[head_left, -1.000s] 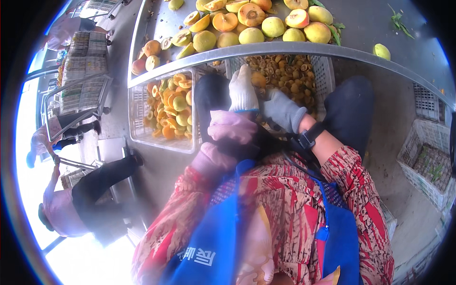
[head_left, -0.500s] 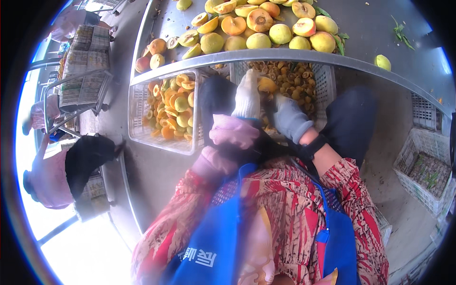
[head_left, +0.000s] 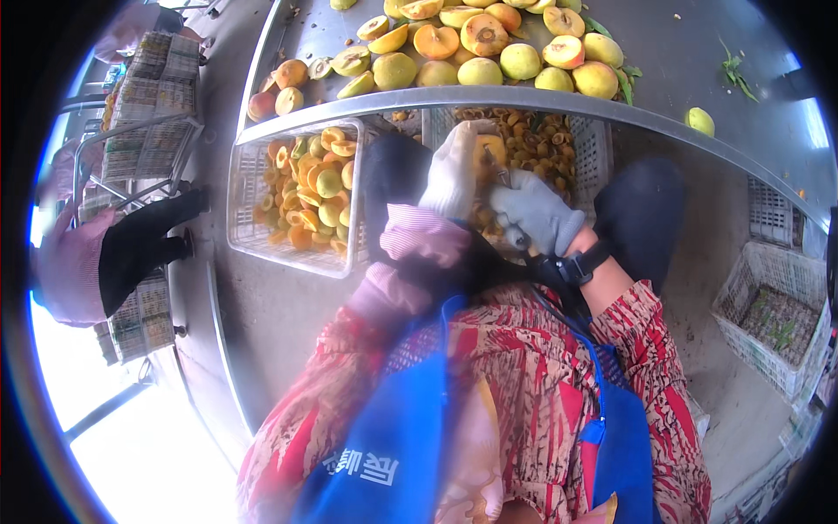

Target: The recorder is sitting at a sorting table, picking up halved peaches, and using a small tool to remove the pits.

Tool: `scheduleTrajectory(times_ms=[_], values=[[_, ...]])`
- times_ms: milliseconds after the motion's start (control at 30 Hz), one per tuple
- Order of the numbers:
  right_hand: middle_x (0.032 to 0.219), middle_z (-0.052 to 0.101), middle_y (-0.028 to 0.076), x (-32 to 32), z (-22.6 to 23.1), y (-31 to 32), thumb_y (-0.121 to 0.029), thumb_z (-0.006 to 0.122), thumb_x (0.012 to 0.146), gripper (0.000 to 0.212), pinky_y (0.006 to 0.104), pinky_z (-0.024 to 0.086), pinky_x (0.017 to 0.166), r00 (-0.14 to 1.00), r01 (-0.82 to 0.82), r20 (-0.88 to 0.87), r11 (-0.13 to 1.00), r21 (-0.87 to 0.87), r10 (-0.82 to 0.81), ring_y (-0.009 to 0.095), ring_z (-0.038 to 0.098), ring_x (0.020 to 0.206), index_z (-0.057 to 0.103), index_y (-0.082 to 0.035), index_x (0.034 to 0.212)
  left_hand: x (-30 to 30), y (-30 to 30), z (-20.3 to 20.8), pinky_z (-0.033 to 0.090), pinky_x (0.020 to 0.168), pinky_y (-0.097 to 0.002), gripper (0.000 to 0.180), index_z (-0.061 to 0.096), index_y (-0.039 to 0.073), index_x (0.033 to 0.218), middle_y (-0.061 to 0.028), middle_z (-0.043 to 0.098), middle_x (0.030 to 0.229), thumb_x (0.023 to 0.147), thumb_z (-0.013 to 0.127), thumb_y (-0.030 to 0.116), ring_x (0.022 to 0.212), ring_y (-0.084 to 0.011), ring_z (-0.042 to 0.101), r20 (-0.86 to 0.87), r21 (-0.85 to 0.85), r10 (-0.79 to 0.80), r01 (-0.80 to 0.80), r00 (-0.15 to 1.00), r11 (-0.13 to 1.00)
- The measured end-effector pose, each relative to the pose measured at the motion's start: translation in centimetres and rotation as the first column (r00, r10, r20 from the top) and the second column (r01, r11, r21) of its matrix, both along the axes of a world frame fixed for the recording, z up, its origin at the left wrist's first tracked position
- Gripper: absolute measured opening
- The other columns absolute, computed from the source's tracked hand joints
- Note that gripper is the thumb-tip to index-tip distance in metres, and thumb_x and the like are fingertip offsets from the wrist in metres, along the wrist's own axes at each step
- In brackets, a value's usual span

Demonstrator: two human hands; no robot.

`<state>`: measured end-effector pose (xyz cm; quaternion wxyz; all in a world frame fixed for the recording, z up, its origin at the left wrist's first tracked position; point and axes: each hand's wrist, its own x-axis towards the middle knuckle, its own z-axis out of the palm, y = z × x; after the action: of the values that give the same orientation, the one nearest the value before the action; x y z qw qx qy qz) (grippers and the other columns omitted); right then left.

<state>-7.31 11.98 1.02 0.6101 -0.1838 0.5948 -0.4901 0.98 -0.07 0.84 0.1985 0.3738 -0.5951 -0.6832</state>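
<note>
Turned since the earlier frame, my right hand (head_left: 539, 210) curls its grip round a mostly hidden metal tool (head_left: 504, 177) by a yellow peach (head_left: 489, 155); my left hand (head_left: 451, 171) clasps it snugly.

Fruit (head_left: 480, 72) lies on the table (head_left: 663, 61), left crate (head_left: 284, 258) and middle crate (head_left: 591, 157) apparently partly beneath.

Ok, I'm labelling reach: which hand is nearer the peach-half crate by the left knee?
Left. The left hand is right of the crate; the right hand is farther right.

Gloved hands (head_left: 539, 212), red-patterned sleeves (head_left: 648, 354), blue apron (head_left: 393, 410)
</note>
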Motion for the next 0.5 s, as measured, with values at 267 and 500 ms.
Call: scheduleTrajectory(times_ms=[267, 500], values=[[0.085, 0.068, 0.011, 1.5, -0.1, -0.5, -0.018, 0.054, 0.092, 0.024, 0.0343, 0.051, 0.067, 0.949, -0.001, -0.316, 1.0, -0.023, -0.006, 0.023, 0.065, 0.076, 0.063, -0.003, 0.109, -1.4, 0.7, 0.9, 0.048, 0.054, -0.0275, 0.056, 0.068, -0.002, 0.088, -0.0131, 0.069, 0.083, 0.101, 0.041, 0.045, 0.061, -0.0176, 0.059, -0.037, 0.278, 0.272, -0.251, 0.962, 0.927], [0.097, 0.068, 0.021, 0.8, -1.3, -0.6, -0.019, 0.053, 0.092, 0.024, 0.0397, 0.052, 0.078, 0.801, -0.228, -0.566, 0.974, 0.013, 0.195, 0.034, 0.067, 0.092, 0.065, -0.002, 0.104, -1.2, 0.1, 1.1, 0.048, 0.051, -0.0302, 0.058, 0.069, -0.003, 0.092, -0.0146, 0.065, 0.076, 0.098, 0.043, 0.049, 0.051, -0.0193, 0.057, 0.164, 0.077, 0.134, -0.148, 0.977, 0.986]])
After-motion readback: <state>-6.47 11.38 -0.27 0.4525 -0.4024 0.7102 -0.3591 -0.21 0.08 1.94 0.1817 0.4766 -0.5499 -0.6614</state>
